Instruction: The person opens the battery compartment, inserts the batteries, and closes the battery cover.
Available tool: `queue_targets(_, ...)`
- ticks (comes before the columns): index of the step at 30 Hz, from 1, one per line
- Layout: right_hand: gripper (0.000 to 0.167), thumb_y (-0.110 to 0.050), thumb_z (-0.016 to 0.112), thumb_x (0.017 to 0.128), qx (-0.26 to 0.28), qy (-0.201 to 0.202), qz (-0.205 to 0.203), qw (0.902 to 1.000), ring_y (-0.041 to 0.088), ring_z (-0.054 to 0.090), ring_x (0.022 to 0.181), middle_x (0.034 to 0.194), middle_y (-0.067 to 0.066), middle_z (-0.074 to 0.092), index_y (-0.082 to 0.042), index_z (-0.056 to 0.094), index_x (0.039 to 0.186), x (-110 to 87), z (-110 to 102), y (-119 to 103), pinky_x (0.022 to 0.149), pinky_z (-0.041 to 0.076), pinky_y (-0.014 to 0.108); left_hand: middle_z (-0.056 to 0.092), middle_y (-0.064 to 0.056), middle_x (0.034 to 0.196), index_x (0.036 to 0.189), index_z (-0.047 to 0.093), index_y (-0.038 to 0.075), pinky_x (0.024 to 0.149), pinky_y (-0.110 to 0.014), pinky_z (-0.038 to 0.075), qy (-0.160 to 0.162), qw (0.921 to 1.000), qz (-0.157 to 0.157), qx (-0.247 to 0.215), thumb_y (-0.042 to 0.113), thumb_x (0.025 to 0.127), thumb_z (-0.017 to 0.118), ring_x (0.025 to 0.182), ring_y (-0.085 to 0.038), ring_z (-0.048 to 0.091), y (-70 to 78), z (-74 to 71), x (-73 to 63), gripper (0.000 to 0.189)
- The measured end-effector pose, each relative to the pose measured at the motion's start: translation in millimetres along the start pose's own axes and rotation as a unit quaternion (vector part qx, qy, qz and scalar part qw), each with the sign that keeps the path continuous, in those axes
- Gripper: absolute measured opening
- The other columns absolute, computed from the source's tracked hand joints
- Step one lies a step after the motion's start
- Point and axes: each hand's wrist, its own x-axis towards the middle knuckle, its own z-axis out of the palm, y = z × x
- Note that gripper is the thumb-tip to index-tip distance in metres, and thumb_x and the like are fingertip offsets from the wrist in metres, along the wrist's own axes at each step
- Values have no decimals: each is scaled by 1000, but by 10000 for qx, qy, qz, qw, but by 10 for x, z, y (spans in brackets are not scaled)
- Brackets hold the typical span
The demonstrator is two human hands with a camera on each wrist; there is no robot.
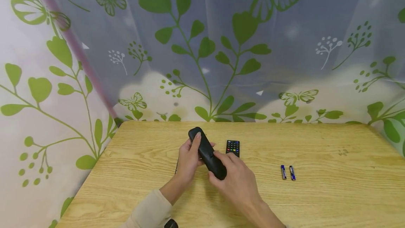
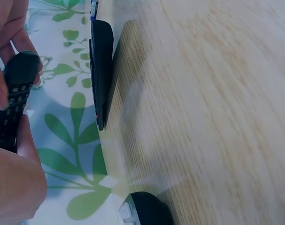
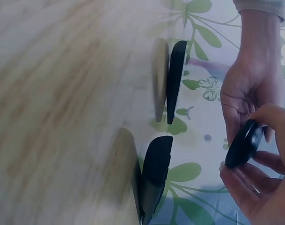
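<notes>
Pinching the remote (image 1: 206, 149) at lower centre with left grip (image 1: 188, 158) and right grip (image 1: 238, 175), we judge it light, stiff (perhaps slippery), best held by its edges.

The central remote (image 1: 205, 147) is black; the remote with keys (image 1: 232, 147), right of it, is black with white, red, green, yellow and blue buttons. Batteries (image 1: 283, 172) at lower right: blue and silvery. Worktop (image 1: 332, 192): yellowish wood grain. Backdrop (image 1: 278, 59) above: grey-blue and white, green leaves and butterflies.
</notes>
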Motion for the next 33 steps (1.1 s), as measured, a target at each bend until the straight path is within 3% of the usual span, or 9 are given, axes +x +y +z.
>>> queue_targets(5, 44, -31, 75, 80, 620, -221, 361, 9972, 4, 57, 72, 99, -5, 65, -20, 67, 121, 24, -44, -17, 59, 49, 23, 62, -27, 114, 133, 46, 0, 76, -39, 57, -70, 9995, -9, -320, 57, 98, 36, 88, -29, 69, 22, -35, -20, 68)
queue_targets(9, 44, -31, 73, 82, 1016, -356, 542, 9927, 2, 60, 73, 103, -5, 68, -19, 66, 123, 35, -48, -26, 62, 50, 21, 61, -27, 113, 128, 50, 0, 76, -39, 57, -19, 9994, 63, -337, 43, 104, 33, 86, -26, 69, 11, -50, -28, 52)
queue_targets(13, 43, -28, 71, 85, 1268, -476, 614, 9889, 2, 61, 71, 104, -4, 69, -17, 64, 126, 36, -34, -29, 59, 49, 19, 62, -24, 110, 127, 53, 0, 78, -38, 56, -1, 9996, 178, -220, 25, 105, 37, 87, -23, 67, -13, -59, -33, 37)
queue_targets(20, 37, -27, 64, 92, 1470, -571, 652, 9853, 1, 63, 68, 104, -2, 70, -19, 63, 128, 53, -23, -47, 54, 49, 17, 61, -22, 111, 129, 52, 2, 77, -38, 57, 89, 9996, 195, -161, 16, 103, 44, 86, -21, 66, -15, -62, -40, 31)
queue_targets(24, 34, -30, 61, 95, 1671, -646, 734, 9811, 3, 65, 70, 102, 1, 70, -20, 63, 127, 60, -19, -53, 52, 49, 18, 63, -18, 106, 128, 53, -2, 77, -36, 57, 183, 9995, 125, -235, 15, 103, 45, 85, -19, 66, -24, -70, -28, 31)
queue_targets(27, 34, -37, 57, 96, 1784, -700, 857, 9777, 3, 64, 68, 92, 0, 71, -21, 64, 126, 70, -14, -51, 48, 47, 21, 63, -11, 99, 126, 54, -5, 76, -36, 57, 261, 9993, 68, -251, 16, 102, 48, 83, -17, 65, -35, -77, -13, 33)
queue_targets(33, 38, -43, 49, 99, 1995, -856, 1001, 9710, 4, 63, 72, 87, -6, 69, -20, 63, 126, 96, 14, -33, 56, 50, 22, 61, -9, 98, 123, 57, -5, 72, -33, 58, 486, 9988, -11, -106, 21, 99, 55, 79, -15, 63, -58, -118, 17, 36)
